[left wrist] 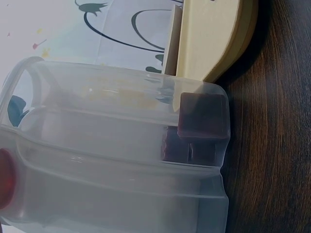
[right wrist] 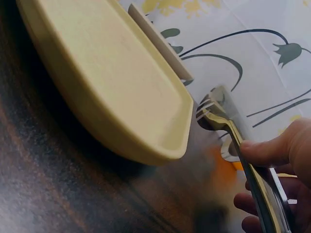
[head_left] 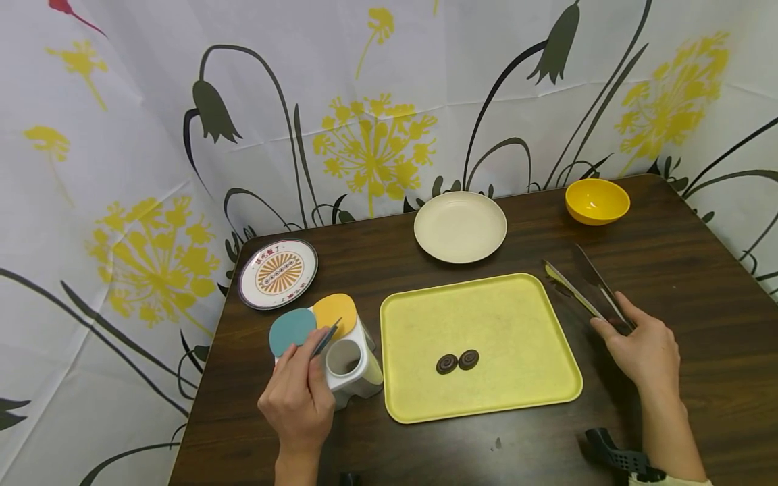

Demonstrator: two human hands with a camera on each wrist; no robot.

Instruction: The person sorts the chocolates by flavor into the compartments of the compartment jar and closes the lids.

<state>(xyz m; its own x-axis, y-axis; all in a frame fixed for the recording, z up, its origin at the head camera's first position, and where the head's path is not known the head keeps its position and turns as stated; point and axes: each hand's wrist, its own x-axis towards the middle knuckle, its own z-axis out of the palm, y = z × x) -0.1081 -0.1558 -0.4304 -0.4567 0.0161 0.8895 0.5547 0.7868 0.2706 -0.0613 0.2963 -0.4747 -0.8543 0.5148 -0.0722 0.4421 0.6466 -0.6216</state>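
On the left, my left hand (head_left: 298, 398) pinches a raised dark lid (head_left: 327, 337) of a storage container (head_left: 358, 388) with several compartments. A teal lid and a yellow lid cover two of them, while one round mouth (head_left: 343, 356) stands uncovered. Through the translucent wall, dark brown square pieces (left wrist: 204, 116) show at the bottom in the left wrist view. My right hand (head_left: 644, 344) grips metal serving tongs (head_left: 577, 293), whose arms are spread with nothing between them. Two dark spiral chocolates (head_left: 446, 364) lie side by side on the yellow tray (head_left: 419, 310).
A cream plate (head_left: 460, 227) stands behind the tray, and a patterned plate (head_left: 278, 274) sits behind the container. At the back right is a yellow bowl (head_left: 598, 202). A flowered curtain (head_left: 425, 81) hangs behind the dark wooden table (head_left: 365, 250).
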